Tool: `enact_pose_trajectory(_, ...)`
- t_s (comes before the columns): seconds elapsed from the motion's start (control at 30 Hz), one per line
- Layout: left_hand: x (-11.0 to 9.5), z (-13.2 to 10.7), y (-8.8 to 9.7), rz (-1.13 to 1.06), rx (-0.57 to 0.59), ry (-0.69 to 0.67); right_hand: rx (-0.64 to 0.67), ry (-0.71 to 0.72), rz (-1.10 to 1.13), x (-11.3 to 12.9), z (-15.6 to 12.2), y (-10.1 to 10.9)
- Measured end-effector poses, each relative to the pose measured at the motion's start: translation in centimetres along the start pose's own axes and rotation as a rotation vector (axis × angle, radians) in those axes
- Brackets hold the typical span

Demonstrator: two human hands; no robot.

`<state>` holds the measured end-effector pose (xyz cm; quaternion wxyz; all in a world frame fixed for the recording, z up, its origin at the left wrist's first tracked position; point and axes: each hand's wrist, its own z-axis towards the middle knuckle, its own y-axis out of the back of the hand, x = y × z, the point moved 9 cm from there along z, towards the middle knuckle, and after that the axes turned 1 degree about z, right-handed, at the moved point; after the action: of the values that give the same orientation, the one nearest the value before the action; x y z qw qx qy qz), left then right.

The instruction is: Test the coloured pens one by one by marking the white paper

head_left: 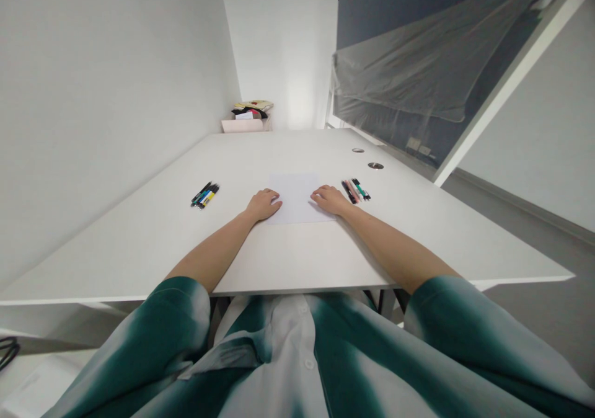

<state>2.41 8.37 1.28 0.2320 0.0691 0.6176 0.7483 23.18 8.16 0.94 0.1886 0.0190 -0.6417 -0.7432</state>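
A blank sheet of white paper (295,200) lies flat on the white table (288,253) in front of me. My left hand (263,204) rests at the sheet's left edge, fingers stretched out and holding nothing. On the opposite edge lies my right hand (330,199), also open, its fingertips over the paper. Several pens (205,195) in black, blue, green and yellow are grouped to the left of my left hand. Just right of my right hand sits a second group of pens (356,190), with black, pink, white and green barrels.
At the far end stands a pale box (242,125) with folded cloths (253,105) on top. Two round grommets (375,166) are set into the table's right side. A dark panel draped in clear plastic (409,64) rises on the right; a wall (116,83) borders the left.
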Motion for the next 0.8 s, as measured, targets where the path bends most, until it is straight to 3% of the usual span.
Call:
enact_pose_trajectory(0.13,2.2,0.1,1.6,-0.006,-0.08,0.114,-0.026,0.015,0.032,-0.4,0.4,0.0)
enact_pose_trajectory(0.3,8.3,-2.0,4.9,0.169,-0.205,0.458,-0.011,0.019,0.036,-0.5,0.5,-0.1)
enact_pose_trajectory(0.47,13.3,-4.2,4.3,0.198,-0.103,0.744,-0.012,0.013,0.038,-0.4,0.4,0.0)
enact_pose_trajectory(0.6,13.2,-4.1,3.4,0.212,-0.067,0.752,-0.017,0.001,0.042,-0.7,0.4,-0.1)
enact_pose_trajectory(0.8,12.8,-4.3,4.9,0.23,-0.172,0.751,-0.011,-0.016,0.045,-0.7,0.3,0.0)
